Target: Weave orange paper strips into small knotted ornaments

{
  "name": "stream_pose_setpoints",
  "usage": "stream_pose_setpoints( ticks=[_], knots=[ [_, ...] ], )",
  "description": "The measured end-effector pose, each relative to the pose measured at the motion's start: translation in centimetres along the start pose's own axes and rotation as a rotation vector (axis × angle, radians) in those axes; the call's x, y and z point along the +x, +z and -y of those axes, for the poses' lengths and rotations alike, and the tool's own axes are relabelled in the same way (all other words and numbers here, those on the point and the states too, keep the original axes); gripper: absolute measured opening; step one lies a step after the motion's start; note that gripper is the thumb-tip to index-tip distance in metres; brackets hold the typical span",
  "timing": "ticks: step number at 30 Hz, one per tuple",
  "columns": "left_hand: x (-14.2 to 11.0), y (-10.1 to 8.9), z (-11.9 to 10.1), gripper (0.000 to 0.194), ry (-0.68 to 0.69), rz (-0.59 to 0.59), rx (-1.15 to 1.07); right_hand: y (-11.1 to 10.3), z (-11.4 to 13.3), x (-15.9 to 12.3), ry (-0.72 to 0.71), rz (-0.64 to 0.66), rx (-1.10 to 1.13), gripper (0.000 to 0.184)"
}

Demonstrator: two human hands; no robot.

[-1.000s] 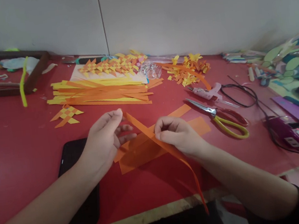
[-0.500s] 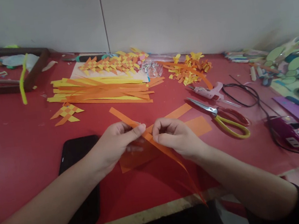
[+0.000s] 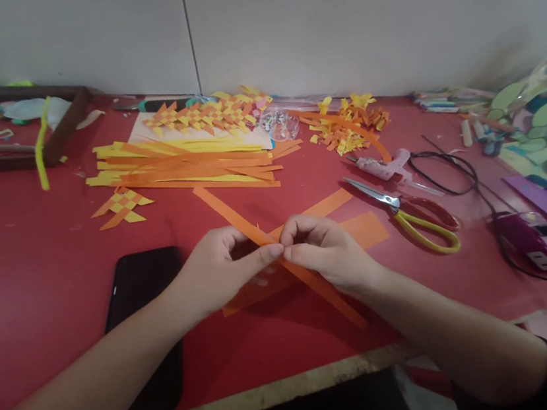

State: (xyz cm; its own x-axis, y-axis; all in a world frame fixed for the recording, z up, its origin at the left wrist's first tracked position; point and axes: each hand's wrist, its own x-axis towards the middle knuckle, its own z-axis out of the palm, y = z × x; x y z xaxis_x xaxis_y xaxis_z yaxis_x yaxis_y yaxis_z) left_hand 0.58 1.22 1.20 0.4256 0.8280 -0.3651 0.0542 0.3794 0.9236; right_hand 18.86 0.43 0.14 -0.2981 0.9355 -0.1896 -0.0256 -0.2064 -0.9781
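An orange paper strip [image 3: 227, 214] runs diagonally through both hands, its lower end reaching towards the table's front edge. My left hand [image 3: 241, 262] pinches the strip near its middle between thumb and fingers. Close beside it, my right hand [image 3: 321, 249] is closed on the strip too, thumb and forefinger together, the fingertips of both hands almost touching. Beneath the hands lie a wide orange paper piece [image 3: 366, 230] and another orange strip [image 3: 326, 206]. A woven orange and yellow paper fish [image 3: 125, 206] rests to the left.
Scissors [image 3: 402, 216] and a pink glue gun [image 3: 386, 168] lie at the right, near a purple device with a black cable [image 3: 525, 244]. A black phone [image 3: 143, 327] is left. Behind are paper strips [image 3: 184, 166], woven fish [image 3: 203, 117], cut scraps [image 3: 348, 126] and a brown frame [image 3: 64, 124].
My left hand's thumb has slid right along the strip, closer to my right fingertips. The strip's lower end has swung up and straightened. My right hand has barely moved.
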Motion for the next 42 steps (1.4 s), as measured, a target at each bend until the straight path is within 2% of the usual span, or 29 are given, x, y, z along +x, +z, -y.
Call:
stream_pose_setpoints(
  ticks=[3,8,10,13,18,20,25,29,32,35,37,38,40,42],
  knots=[
    [0.1,0.1,0.0,0.017,0.019,-0.045,-0.023,0.0,0.0,0.0,-0.020,0.007,-0.001,0.009],
    [0.7,-0.5,0.1,0.027,0.044,-0.315,-0.238,-0.1,0.1,0.1,-0.020,-0.025,-0.044,0.008],
    [0.8,-0.7,0.1,0.028,0.103,-0.358,-0.281,-0.1,0.2,0.1,-0.013,-0.037,-0.057,0.008],
    [0.6,-0.6,0.0,0.028,0.125,-0.316,-0.254,-0.1,0.1,0.1,-0.008,-0.051,-0.056,0.008],
    [0.1,-0.1,-0.3,0.023,0.023,-0.083,-0.015,0.1,0.0,0.0,-0.007,-0.040,-0.052,0.008],
    [0.1,0.0,-0.3,0.022,0.030,-0.082,0.033,0.1,0.0,0.0,-0.016,-0.029,-0.054,0.008],
    [0.4,-0.1,0.0,0.026,0.069,-0.277,-0.131,-0.1,0.2,0.0,-0.020,-0.036,-0.032,0.008],
    [0.6,-0.4,0.0,0.025,0.208,-0.446,-0.257,-0.5,0.0,0.1,-0.008,-0.047,0.021,0.008],
    [0.6,-0.6,-0.3,0.025,0.318,-0.518,-0.317,-1.0,-0.1,0.3,-0.021,-0.077,0.110,0.009],
    [0.6,-0.8,-0.8,0.029,0.338,-0.560,-0.384,-1.3,0.0,0.4,-0.029,-0.113,0.225,0.010],
    [0.4,-0.7,-0.9,0.029,0.299,-0.501,-0.385,-1.4,0.2,0.5,-0.018,-0.136,0.291,0.008],
    [0.3,-0.6,-0.8,0.029,0.254,-0.419,-0.351,-1.4,0.3,0.5,-0.007,-0.142,0.312,0.007],
    [0.0,-0.4,-0.7,0.028,0.124,-0.175,-0.213,-1.2,0.5,0.4,0.026,-0.125,0.306,0.008],
    [-0.4,-0.2,-0.5,0.028,-0.015,0.091,-0.045,-0.9,0.6,0.3,0.054,-0.072,0.232,0.017]
  ],
)
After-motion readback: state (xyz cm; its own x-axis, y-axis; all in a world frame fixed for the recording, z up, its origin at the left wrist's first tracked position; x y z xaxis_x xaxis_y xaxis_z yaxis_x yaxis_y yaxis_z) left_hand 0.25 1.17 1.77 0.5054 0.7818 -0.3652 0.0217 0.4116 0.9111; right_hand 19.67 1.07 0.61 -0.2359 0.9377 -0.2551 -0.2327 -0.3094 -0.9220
